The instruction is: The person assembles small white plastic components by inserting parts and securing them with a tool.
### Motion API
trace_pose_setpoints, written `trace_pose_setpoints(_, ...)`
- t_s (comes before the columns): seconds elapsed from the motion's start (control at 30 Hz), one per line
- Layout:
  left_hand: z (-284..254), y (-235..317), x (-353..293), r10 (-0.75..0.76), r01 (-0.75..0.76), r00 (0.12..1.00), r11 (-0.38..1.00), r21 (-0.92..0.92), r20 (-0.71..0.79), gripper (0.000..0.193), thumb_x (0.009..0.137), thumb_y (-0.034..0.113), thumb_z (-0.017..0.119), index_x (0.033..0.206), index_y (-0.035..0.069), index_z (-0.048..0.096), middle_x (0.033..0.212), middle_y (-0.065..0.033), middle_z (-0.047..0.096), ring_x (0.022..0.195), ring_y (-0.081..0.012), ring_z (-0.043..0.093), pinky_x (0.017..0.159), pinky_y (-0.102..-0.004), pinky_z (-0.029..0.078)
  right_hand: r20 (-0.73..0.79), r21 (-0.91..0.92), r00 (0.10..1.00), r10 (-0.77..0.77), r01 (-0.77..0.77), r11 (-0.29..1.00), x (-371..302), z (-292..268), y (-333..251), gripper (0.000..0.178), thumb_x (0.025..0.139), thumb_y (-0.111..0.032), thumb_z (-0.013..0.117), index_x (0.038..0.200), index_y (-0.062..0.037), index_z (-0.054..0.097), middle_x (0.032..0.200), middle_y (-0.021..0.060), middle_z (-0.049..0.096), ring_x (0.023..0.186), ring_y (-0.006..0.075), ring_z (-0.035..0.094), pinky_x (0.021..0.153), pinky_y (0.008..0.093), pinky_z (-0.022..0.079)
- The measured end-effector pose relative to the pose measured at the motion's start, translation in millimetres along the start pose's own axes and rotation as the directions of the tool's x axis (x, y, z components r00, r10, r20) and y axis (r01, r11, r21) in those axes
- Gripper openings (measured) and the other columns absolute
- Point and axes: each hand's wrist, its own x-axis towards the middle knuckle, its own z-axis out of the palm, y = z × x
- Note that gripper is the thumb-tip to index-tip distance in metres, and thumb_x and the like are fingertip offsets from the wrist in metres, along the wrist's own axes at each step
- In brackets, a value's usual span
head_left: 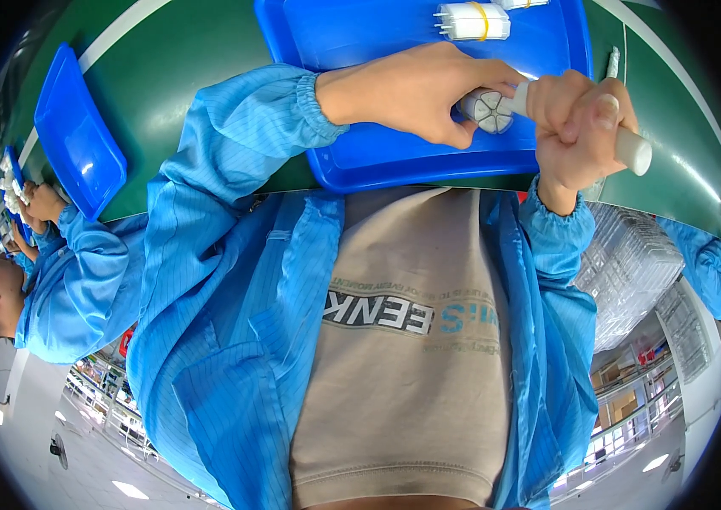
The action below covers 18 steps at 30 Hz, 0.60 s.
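Observation:
My left hand (411, 92) is closed round a short cylinder (490, 112) whose white end face is split into several wedges. It holds the cylinder over the blue tray (335, 174). My right hand (583, 123) makes a fist round a thick white rod (634, 153). The rod's far end reaches the cylinder beside my left fingertips; whether the two touch I cannot tell. Behind my hands, in the tray, lies a bundle of white pieces (475, 21) with thin pins, tied by a yellow band. Part of another white bundle (520, 3) shows at the top edge.
A second blue tray (80, 136) stands to the left on the green table (182, 64). Beyond it a co-worker in a blue sleeve (80, 280) handles white pieces. At right are a plastic-wrapped stack (628, 272), another blue sleeve (701, 263) and a thin whitish object (613, 63).

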Motion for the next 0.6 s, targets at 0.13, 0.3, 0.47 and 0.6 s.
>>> trace_pose_setpoints(0.13, 0, 3, 2, -0.006, 0.006, 1.000, 1.000, 0.003, 0.014, 0.061, 0.070, 0.012, 0.073, 0.129, 0.004, 0.060, 0.113, -0.0188, 0.070, 0.098, -0.0358, 0.070, 0.086, -0.0407, 0.058, 0.041, -0.056, 0.999, -0.013, 0.015, 0.998, -3, 2, 1, 0.037, 0.102, -0.022, 0.052, 0.071, -0.0084, 0.037, 0.055, 0.0048, 0.038, 0.047, 0.0117, 0.029, 0.044, 0.0320, 0.023)
trace_pose_setpoints(0.3, -2, 4, 3, -0.029, 0.030, 0.998, 1.000, -0.010, 0.055, 0.055, 0.070, 0.012, 0.073, 0.123, 0.004, 0.063, 0.107, -0.0199, 0.071, 0.091, -0.0365, 0.070, 0.081, -0.0416, 0.058, 0.018, -0.396, 0.992, -0.123, 0.120, 0.910, -4, 14, 2, 0.036, 0.101, -0.016, 0.055, 0.072, -0.0091, 0.034, 0.056, 0.0045, 0.038, 0.049, 0.0109, 0.029, 0.045, 0.0310, 0.025)
trace_pose_setpoints(0.47, 1, -1, 2, 0.021, -0.021, 0.999, 1.000, 0.008, 0.030, 0.061, 0.069, 0.013, 0.071, 0.129, 0.006, 0.061, 0.101, -0.0209, 0.071, 0.085, -0.0372, 0.070, 0.075, -0.0425, 0.057, -0.026, -0.301, 0.991, -0.131, 0.118, 0.946, -7, 8, 11, 0.032, 0.098, -0.011, 0.059, 0.071, -0.0062, 0.041, 0.058, 0.0040, 0.045, 0.051, 0.0095, 0.036, 0.046, 0.0277, 0.029)
trace_pose_setpoints(0.6, 2, -1, 1, 0.079, -0.080, 0.997, 0.996, -0.040, -0.026, 0.057, 0.076, 0.016, 0.075, 0.129, 0.004, 0.059, 0.111, -0.0203, 0.070, 0.099, -0.0380, 0.070, 0.086, -0.0430, 0.057, -0.019, 0.087, 0.985, -0.174, 0.175, 0.981, -5, 8, 13, 0.023, 0.094, -0.007, 0.062, 0.076, -0.0044, 0.048, 0.059, 0.0055, 0.049, 0.051, 0.0117, 0.042, 0.046, 0.0280, 0.031)
